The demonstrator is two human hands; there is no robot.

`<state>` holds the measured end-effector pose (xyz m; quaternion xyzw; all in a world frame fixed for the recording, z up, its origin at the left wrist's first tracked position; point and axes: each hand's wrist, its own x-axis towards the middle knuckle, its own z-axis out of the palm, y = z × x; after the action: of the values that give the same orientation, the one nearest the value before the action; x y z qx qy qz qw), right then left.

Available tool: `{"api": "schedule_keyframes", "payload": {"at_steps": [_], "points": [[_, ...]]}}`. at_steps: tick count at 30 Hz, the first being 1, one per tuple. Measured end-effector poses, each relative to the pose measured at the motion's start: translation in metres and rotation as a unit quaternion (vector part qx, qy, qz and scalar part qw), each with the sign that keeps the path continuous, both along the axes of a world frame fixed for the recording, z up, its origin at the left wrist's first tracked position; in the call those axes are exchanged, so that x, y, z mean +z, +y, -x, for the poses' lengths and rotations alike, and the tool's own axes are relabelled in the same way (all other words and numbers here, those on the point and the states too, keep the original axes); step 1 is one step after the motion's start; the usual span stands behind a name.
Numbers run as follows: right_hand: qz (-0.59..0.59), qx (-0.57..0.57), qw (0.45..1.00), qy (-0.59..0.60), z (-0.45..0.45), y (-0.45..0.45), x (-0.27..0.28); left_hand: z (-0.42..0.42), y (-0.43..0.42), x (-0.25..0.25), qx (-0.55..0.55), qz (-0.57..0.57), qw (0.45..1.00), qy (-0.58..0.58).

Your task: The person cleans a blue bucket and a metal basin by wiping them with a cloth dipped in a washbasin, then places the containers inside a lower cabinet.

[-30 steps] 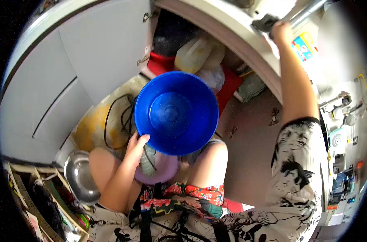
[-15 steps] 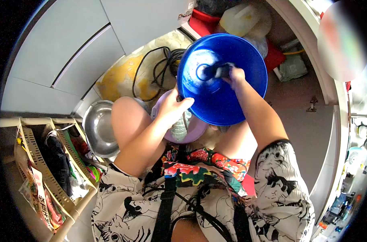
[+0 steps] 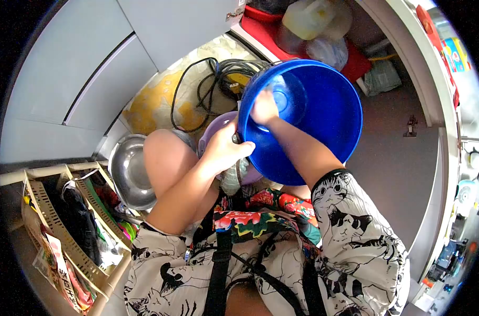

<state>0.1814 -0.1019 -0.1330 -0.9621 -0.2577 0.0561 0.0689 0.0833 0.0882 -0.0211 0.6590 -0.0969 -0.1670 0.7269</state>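
Note:
A blue bucket [image 3: 323, 121] is tilted over my lap, its open mouth facing me. On its left rim my left hand [image 3: 226, 150] is clamped, thumb inside the wall. My right hand [image 3: 264, 108] is inside the bucket, against the inner left wall near the bottom. Its fingers look closed, and whatever they hold is hidden. Below the bucket, between my knees, a purple basin [image 3: 213, 129] shows in part, with a pale green cloth-like item [image 3: 231, 179] beside my left wrist.
A metal bowl [image 3: 131, 171] lies left of my knee. Beyond it are a coiled black cable [image 3: 202, 95] and a beige rack [image 3: 50, 210] holding bags. An open cabinet holds plastic jugs [image 3: 308, 18], a clear bag and a red tray [image 3: 355, 66].
My right hand came down from the counter at the upper right with a dark cloth and went into the bucket, then moved to its left inner wall. The bucket has shifted right and tilted.

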Motion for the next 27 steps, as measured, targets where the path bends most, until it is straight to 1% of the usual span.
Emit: {"api": "schedule_keyframes", "payload": {"at_steps": [1,2,3,4,5,6,7,8,9,10,12,13,15,16,17,18,19,21,22,23,24,25,26,27], "points": [[0.084,0.055,0.992,0.073,0.015,-0.006,0.003,-0.001,0.0,-0.003,-0.005,0.027,0.999,0.041],[0.132,0.034,0.978,0.155,0.011,-0.007,-0.001,-0.002,-0.001,-0.006,-0.012,0.056,0.995,0.082],[0.185,0.039,0.96,0.206,0.016,-0.023,-0.025,0.002,-0.002,-0.011,-0.012,0.051,0.995,0.085],[0.237,0.047,0.936,0.256,0.02,-0.04,-0.05,0.003,-0.005,-0.018,0.004,0.018,0.999,0.033],[0.288,0.01,0.925,0.248,0.021,-0.046,-0.039,0.002,-0.007,-0.022,0.022,-0.015,0.999,-0.019],[0.34,-0.025,0.909,0.241,0.022,-0.052,-0.027,-0.002,-0.003,-0.017,-0.002,-0.036,0.999,-0.022],[0.332,-0.106,0.915,0.204,0.013,-0.079,-0.022,-0.002,-0.005,-0.021,-0.008,-0.02,1.0,-0.008],[0.332,-0.106,0.915,0.204,0.0,-0.107,-0.032,-0.001,-0.004,-0.024,-0.018,-0.011,1.0,-0.002],[0.33,-0.129,0.925,0.139,-0.023,-0.144,-0.055,-0.003,-0.005,-0.025,-0.023,0.002,1.0,-0.001],[0.309,-0.157,0.931,0.116,-0.026,-0.139,-0.028,-0.002,-0.006,-0.024,-0.02,0.005,1.0,0.001],[0.22,-0.219,0.947,0.081,-0.029,-0.119,0.022,-0.004,-0.006,-0.021,-0.03,-0.056,0.997,-0.046],[0.16,-0.254,0.951,0.072,-0.031,-0.105,0.044,-0.007,-0.006,-0.023,-0.04,-0.042,0.998,-0.04],[0.036,-0.315,0.943,0.099,-0.036,-0.067,0.074,-0.01,-0.005,-0.026,-0.064,-0.032,0.997,0.012],[0.091,-0.212,0.973,-0.001,-0.034,-0.051,0.054,-0.009,-0.006,-0.025,-0.063,-0.03,0.997,0.011],[0.144,-0.105,0.978,-0.105,-0.035,-0.037,0.037,-0.009,-0.006,-0.023,-0.054,-0.052,0.996,-0.038],[0.147,-0.079,0.982,-0.093,-0.029,-0.026,0.037,-0.006,-0.005,-0.022,-0.043,-0.075,0.993,-0.081],[0.151,-0.054,0.984,-0.082,-0.021,-0.018,0.037,-0.006,-0.005,-0.02,-0.044,-0.074,0.993,-0.083],[0.171,0.022,0.984,-0.041,0.001,0.001,0.005,-0.003,-0.003,-0.015,-0.053,-0.095,0.992,-0.067],[0.177,0.15,0.973,-0.014,0.02,-0.013,-0.013,0.001,-0.003,-0.018,-0.053,-0.095,0.992,-0.063],[0.179,0.278,0.944,0.008,0.028,-0.032,-0.029,0.001,-0.003,-0.023,-0.046,-0.083,0.994,-0.062],[0.179,0.278,0.944,0.008,0.024,-0.051,-0.038,0.002,-0.005,-0.027,-0.042,-0.069,0.995,-0.061],[0.243,0.261,0.93,0.094,0.013,-0.07,-0.046,0.003,-0.007,-0.03,-0.036,-0.056,0.996,-0.058],[0.302,0.24,0.905,0.182,0.012,-0.076,-0.051,0.0,-0.005,-0.022,-0.018,-0.076,0.992,-0.097],[0.419,0.201,0.865,0.188,0.014,-0.068,-0.05,-0.002,-0.004,-0.023,-0.018,-0.076,0.992,-0.097]]}}
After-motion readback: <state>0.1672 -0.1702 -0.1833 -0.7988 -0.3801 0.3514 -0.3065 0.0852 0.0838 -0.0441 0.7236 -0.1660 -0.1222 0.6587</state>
